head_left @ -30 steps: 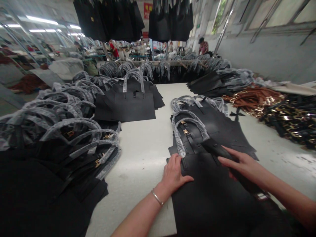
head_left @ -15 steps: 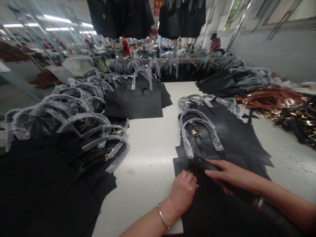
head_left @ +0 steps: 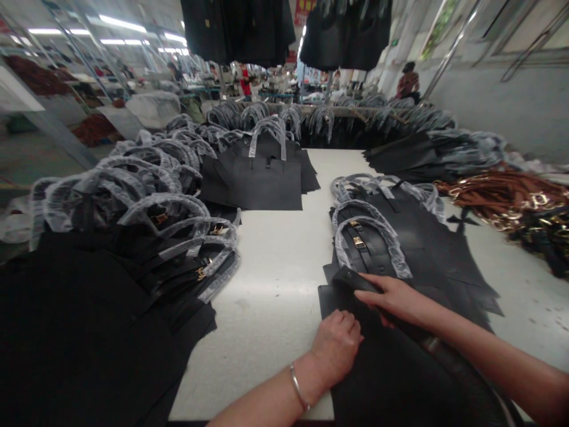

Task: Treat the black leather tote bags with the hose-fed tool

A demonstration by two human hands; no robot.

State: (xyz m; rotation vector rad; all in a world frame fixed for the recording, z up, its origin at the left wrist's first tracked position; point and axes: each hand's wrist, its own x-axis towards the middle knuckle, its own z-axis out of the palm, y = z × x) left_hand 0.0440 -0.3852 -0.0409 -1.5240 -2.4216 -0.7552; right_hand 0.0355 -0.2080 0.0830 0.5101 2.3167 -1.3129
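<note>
A large black leather bag panel lies in front of me on the right side of the pale table. My right hand pinches its lifted upper edge between thumb and fingers, and that edge is folded upward. My left hand is closed, knuckles up, and rests at the panel's left margin; whatever is under its fingers is hidden. Just beyond lies a stack of black bag panels with plastic-wrapped handles. A gold buckle shows on a strap within the nearest handle.
At left, black bags with wrapped handles are heaped along the table. Further back sits another pile of panels. Brown straps and black straps with gold hardware lie far right. Black bags hang overhead; people work behind.
The camera view has shifted slightly, so the scene sits further right. My right hand has drawn the lifted edge a little closer to my left hand. Both hands keep their grip shape.
</note>
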